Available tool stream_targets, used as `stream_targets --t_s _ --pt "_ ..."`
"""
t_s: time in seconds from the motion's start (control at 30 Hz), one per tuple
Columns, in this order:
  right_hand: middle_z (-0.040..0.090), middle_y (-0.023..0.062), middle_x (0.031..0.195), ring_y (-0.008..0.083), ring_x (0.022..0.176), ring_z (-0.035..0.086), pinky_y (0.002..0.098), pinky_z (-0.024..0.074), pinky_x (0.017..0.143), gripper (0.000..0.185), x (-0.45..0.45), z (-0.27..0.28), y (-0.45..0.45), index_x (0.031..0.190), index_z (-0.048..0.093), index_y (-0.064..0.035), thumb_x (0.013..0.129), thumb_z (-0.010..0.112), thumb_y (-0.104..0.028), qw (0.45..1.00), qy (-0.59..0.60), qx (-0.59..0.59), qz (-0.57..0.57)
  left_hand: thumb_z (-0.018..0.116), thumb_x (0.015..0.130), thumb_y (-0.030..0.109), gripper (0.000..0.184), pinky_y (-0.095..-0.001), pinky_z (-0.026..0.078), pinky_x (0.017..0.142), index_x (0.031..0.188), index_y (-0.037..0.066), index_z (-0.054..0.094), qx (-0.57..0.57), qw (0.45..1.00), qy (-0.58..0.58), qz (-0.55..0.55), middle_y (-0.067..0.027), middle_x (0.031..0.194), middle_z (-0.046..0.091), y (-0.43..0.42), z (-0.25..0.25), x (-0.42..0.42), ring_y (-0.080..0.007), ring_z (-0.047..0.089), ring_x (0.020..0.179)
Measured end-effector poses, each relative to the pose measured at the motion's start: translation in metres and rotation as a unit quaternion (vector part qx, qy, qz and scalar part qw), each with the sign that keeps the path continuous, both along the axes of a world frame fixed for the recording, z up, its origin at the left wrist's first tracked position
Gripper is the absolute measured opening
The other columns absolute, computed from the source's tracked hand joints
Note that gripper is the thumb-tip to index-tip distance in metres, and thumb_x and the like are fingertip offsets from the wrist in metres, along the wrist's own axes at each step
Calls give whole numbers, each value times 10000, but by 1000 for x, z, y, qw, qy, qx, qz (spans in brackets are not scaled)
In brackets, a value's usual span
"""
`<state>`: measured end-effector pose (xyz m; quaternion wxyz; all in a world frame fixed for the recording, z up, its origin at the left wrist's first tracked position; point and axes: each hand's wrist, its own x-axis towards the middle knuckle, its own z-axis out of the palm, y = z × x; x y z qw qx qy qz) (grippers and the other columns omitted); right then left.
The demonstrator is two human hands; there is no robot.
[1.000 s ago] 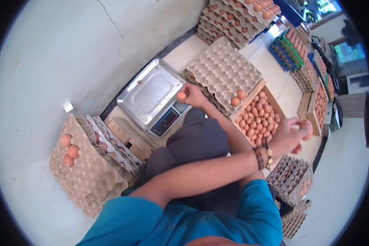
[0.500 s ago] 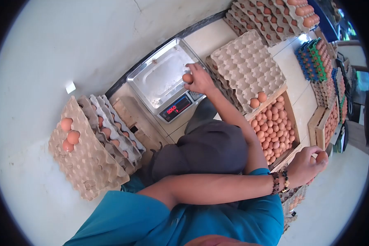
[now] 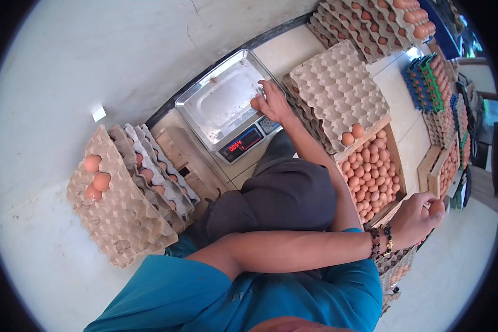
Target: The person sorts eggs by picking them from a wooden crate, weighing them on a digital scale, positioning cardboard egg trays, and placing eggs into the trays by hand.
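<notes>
My right hand is over the near right edge of the scale's metal pan, with its fingers around a brown egg. Part of that egg is hidden behind the fingers. Below the pan, the scale's red display seems to read 0.054. My left arm crosses in front of my body to the right. My left hand, with beaded bracelets on the wrist, is closed around a brown egg. A second egg shows partly between its fingers.
A wooden crate full of loose eggs stands right of my knee. Beyond it, a stack of cardboard trays carries two eggs on top. Tilted trays with three eggs lean at left. Filled trays stand at the back.
My right hand has shifted slightly around the egg, and less of the egg shows. The display has gone from about 0.060 to 0.054. My left hand still holds its eggs.
</notes>
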<state>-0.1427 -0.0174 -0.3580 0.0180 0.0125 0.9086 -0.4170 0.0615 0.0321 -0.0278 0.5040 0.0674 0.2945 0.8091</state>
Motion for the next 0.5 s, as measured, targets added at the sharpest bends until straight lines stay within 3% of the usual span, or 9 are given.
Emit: stream_targets --t_s 0.17,0.37,0.5 --pt "517 284 1242 457 1145 524 502 433 991 583 4 7 -5 1368 440 -29 873 525 -324 999 -33 18 12 617 936 204 190 -283 401 369 946 17 582 7 999 24 33 -38 483 565 10 -5 12 -121 550 377" --pt "530 244 1224 429 1130 539 480 451 985 571 8 15 -10 1337 489 -70 803 628 -217 996 7 79 34 619 932 209 198 -284 402 366 959 17 582 -1 995 65 75 -43 485 570 17 -12 22 -124 545 370" --pt "574 184 1173 383 1110 562 454 476 956 511 11 -4 -6 1252 575 -95 753 681 -126 990 -19 92 104 626 924 212 207 -285 398 360 955 12 581 4 999 34 21 -41 481 568 4 -5 9 -125 547 373"
